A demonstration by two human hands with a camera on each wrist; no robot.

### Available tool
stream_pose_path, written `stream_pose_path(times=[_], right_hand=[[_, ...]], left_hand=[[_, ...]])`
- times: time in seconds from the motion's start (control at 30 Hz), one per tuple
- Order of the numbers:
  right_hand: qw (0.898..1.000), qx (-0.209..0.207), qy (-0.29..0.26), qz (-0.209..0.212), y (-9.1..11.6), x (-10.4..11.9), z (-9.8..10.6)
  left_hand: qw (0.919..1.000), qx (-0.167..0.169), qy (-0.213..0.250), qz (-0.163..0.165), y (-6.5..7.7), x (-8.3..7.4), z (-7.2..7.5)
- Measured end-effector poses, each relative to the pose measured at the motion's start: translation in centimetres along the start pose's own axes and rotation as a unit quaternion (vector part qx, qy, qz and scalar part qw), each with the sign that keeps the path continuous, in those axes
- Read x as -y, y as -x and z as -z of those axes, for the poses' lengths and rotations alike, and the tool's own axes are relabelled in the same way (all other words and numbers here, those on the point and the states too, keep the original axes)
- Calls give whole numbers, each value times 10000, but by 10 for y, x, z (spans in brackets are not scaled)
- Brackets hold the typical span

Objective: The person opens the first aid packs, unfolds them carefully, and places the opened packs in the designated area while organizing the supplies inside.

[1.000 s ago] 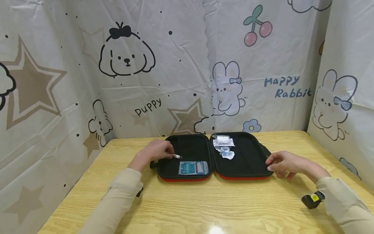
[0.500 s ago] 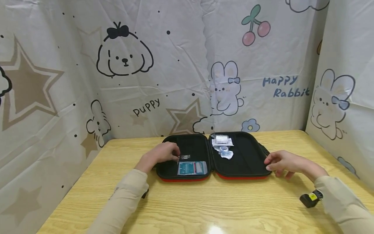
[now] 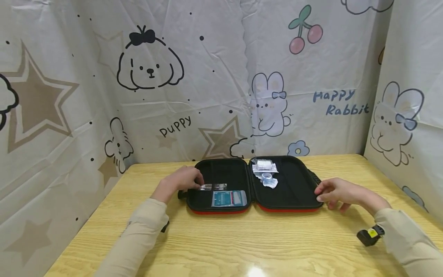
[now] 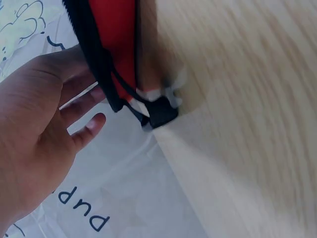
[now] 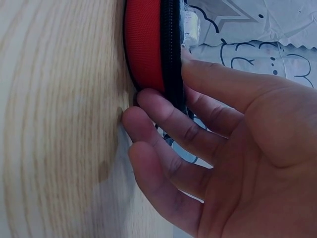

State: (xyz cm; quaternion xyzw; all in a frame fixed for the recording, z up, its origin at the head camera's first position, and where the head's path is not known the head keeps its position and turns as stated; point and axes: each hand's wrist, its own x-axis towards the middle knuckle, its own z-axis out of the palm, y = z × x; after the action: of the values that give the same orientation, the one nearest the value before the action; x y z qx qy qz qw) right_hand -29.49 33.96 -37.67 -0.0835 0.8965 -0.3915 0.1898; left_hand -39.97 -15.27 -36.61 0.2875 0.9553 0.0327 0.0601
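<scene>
The left hand's (image 3: 182,179) fingertips are too obscured in the head view to tell whether they pinch the clear strip (image 3: 214,187), and the left wrist view hides them behind the case (image 3: 287,184), itself cut off above. Print on the teal packet (image 3: 226,199) is too small to read; the right wrist view partly hides the white roll (image 5: 191,28) behind the case's rim.

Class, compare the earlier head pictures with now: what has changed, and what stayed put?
Since half a second ago, the left hand has moved left, and more of the clear strip now shows in the open case; whether the hand let go can't be told. Unchanged: right hand at the case's right edge, blue-green packet, white roll.
</scene>
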Motion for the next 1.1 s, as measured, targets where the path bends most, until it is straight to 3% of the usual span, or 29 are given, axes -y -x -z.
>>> stream_pose_path(times=[0.13,0.43,0.73,1.1], right_hand=[[10000,4,2,49,1,-2,0],[10000,41,-34,63,0,-2,1],[10000,10,-47,7,0,-2,0],[10000,28,-69,35,0,-2,0]], left_hand=[[9997,-162,-156,-120,-5,-3,-3],[9991,-377,66,-161,-9,-3,-8],[9986,-503,-129,22,-15,-4,-12],[9956,-537,757,-140,-17,-1,-16]])
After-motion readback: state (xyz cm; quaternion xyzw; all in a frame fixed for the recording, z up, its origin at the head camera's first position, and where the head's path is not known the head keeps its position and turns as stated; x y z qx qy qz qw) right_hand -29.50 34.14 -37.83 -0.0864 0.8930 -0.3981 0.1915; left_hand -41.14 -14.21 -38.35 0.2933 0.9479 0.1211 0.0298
